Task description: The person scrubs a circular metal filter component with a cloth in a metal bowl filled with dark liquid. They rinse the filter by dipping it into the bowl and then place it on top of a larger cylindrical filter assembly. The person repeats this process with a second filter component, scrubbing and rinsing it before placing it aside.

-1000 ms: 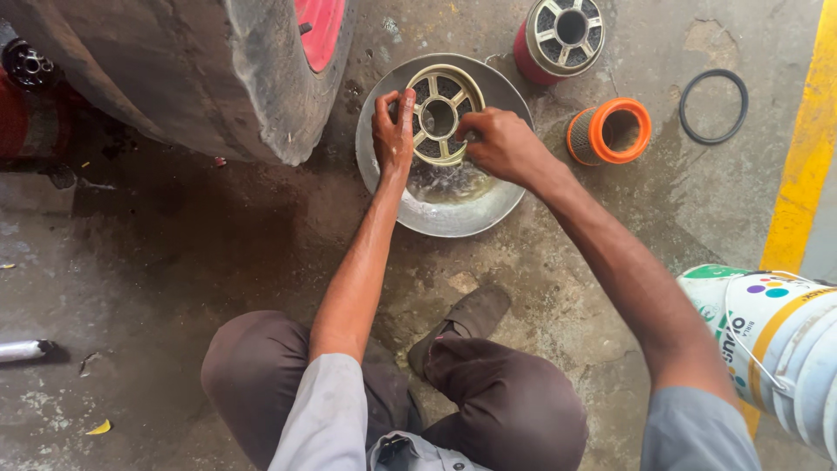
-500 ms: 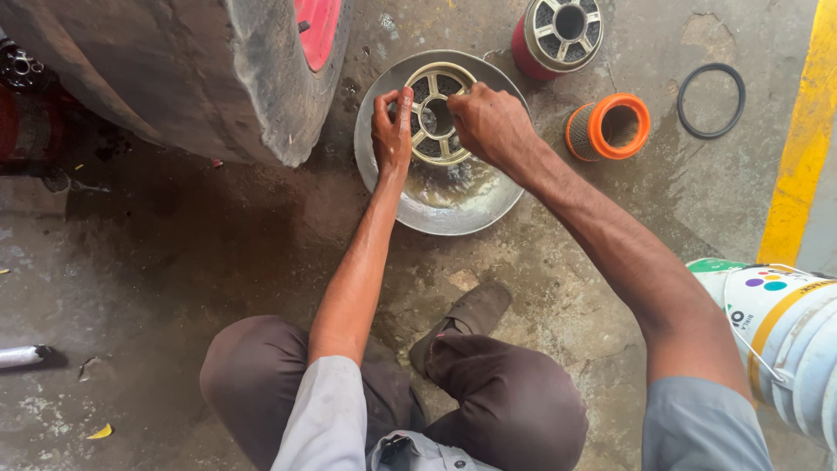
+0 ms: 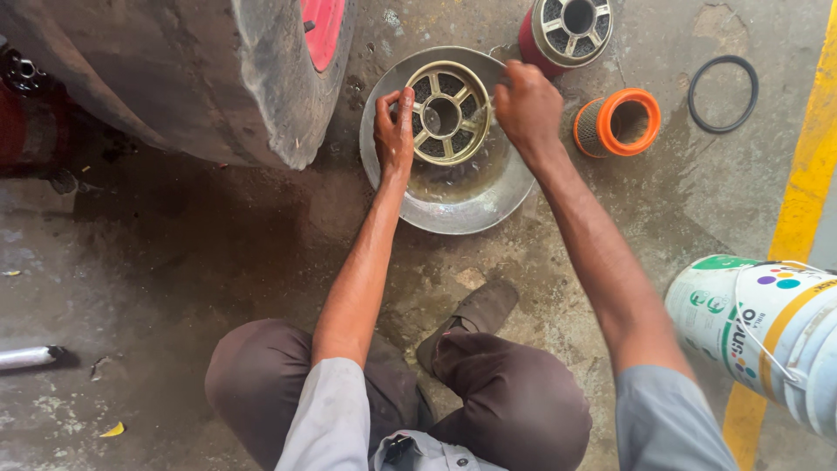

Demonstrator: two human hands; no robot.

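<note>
A round metal filter (image 3: pixel 446 112) with a spoked brass-coloured end cap stands in a shallow steel basin (image 3: pixel 462 201) holding murky liquid. My left hand (image 3: pixel 394 131) grips the filter's left rim. My right hand (image 3: pixel 527 106) is closed over its right rim. I squat on the concrete floor, knees below the basin.
A large dirty tyre with a red wheel (image 3: pixel 218 70) looms at the upper left, close to the basin. A red filter (image 3: pixel 567 30), an orange-capped filter (image 3: pixel 615 122) and a black rubber ring (image 3: pixel 722 93) lie to the right. A white bucket (image 3: pixel 767 336) stands near a yellow floor line (image 3: pixel 806 192).
My right hand has slid from the filter's lower right up to its upper right rim, the forearm swinging with it. The left hand has kept its grip on the left rim.
</note>
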